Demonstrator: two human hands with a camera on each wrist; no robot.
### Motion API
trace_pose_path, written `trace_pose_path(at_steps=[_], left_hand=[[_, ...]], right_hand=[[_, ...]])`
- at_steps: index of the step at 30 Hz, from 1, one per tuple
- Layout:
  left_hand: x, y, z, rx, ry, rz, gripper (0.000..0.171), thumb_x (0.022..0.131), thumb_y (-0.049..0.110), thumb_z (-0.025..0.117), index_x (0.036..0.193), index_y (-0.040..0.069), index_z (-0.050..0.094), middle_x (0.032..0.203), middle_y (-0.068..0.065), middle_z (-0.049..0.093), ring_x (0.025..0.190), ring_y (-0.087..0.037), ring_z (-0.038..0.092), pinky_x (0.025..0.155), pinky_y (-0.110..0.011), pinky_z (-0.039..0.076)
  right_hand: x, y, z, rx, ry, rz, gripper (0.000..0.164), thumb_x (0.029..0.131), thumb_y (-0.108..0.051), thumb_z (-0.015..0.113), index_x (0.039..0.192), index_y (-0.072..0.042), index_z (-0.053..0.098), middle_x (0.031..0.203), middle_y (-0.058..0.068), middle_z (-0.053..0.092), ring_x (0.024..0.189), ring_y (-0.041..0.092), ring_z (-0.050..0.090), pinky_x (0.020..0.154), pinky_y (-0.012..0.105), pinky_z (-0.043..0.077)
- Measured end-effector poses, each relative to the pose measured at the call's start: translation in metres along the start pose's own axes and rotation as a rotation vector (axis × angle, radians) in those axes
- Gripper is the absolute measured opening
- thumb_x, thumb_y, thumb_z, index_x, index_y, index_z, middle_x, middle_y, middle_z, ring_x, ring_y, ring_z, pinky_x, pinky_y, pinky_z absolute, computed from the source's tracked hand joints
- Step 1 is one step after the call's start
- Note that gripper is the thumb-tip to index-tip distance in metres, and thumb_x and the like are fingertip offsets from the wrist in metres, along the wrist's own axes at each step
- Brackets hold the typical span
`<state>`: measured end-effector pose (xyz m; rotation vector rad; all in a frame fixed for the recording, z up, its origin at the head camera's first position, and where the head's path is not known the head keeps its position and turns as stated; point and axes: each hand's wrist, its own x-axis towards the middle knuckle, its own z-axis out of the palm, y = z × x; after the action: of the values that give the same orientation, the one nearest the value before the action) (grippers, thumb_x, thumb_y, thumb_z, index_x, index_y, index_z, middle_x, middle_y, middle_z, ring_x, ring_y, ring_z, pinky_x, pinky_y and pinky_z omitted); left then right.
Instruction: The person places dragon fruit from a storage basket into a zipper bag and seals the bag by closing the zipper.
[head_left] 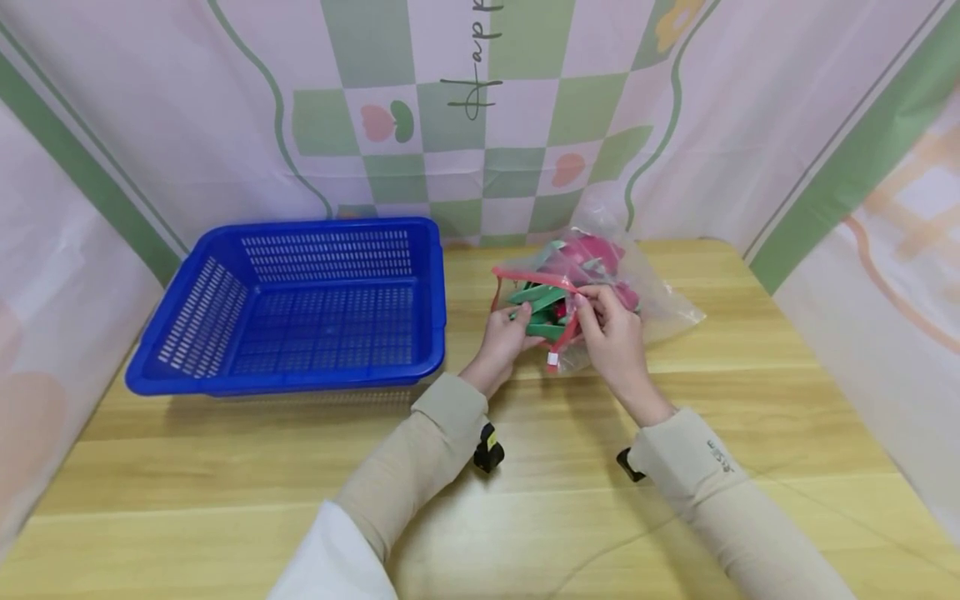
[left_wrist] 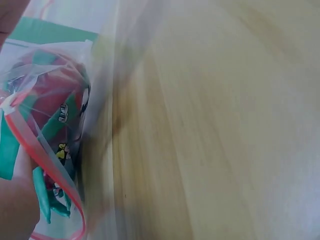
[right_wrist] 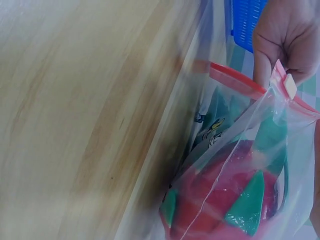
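Note:
A clear plastic zip bag (head_left: 667, 312) with a red zip edge and a white slider lies on its side, its mouth turned toward the left. Inside are pink-red toys with green leaf-like flaps, resembling dragon fruit (right_wrist: 215, 205). My left hand (head_left: 501, 343) is at the bag's mouth, thumb over the green flaps (head_left: 546, 330) and gripping them; its other fingers are hidden beneath. My right hand (head_left: 617, 337) pinches the red zip edge between thumb and fingers, holding the mouth apart. In the left wrist view, green flaps (left_wrist: 44, 195) show just inside the zip.
A blue perforated plastic basket (head_left: 435, 333) stands on the wooden table (head_left: 525, 517), left of the bag. A patterned cloth (head_left: 517, 92) hangs behind and at both sides. A thin cable (head_left: 637, 533) crosses the table at the front right.

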<state>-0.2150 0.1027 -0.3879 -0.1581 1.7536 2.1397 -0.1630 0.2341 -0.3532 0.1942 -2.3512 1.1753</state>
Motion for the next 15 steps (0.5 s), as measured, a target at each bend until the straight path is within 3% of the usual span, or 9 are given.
trace_pose_path(at_steps=[5, 11, 15], left_hand=[[-0.001, 0.001, 0.005, -0.078, 0.015, -0.024, 0.043, 0.103, 0.022, 0.040, 0.134, -0.008, 0.046, 0.122, -0.025, 0.061, 0.105, -0.030, 0.066, 0.089, -0.030, 0.055], [0.002, 0.001, 0.013, -0.195, -0.004, -0.003, 0.043, 0.104, 0.021, 0.038, 0.135, -0.008, 0.043, 0.128, -0.025, 0.057, 0.110, -0.029, 0.063, 0.097, -0.035, 0.052], [0.004, 0.002, 0.016, -0.216, -0.026, -0.012, 0.043, 0.104, 0.020, 0.036, 0.136, -0.008, 0.042, 0.130, -0.024, 0.055, 0.113, -0.027, 0.060, 0.101, -0.037, 0.049]], right_hand=[[-0.001, -0.001, -0.001, 0.029, -0.010, 0.012, 0.023, 0.099, -0.011, 0.050, 0.107, 0.008, 0.060, 0.078, 0.023, 0.067, 0.054, -0.009, 0.050, 0.050, 0.009, 0.047], [0.000, -0.008, 0.001, 0.097, -0.047, 0.031, 0.024, 0.099, -0.010, 0.049, 0.108, 0.010, 0.059, 0.084, 0.029, 0.068, 0.057, -0.012, 0.053, 0.053, 0.013, 0.051], [0.001, -0.011, 0.001, 0.101, -0.038, 0.045, 0.025, 0.100, -0.012, 0.048, 0.109, 0.009, 0.058, 0.084, 0.028, 0.068, 0.057, -0.012, 0.053, 0.053, 0.014, 0.052]])
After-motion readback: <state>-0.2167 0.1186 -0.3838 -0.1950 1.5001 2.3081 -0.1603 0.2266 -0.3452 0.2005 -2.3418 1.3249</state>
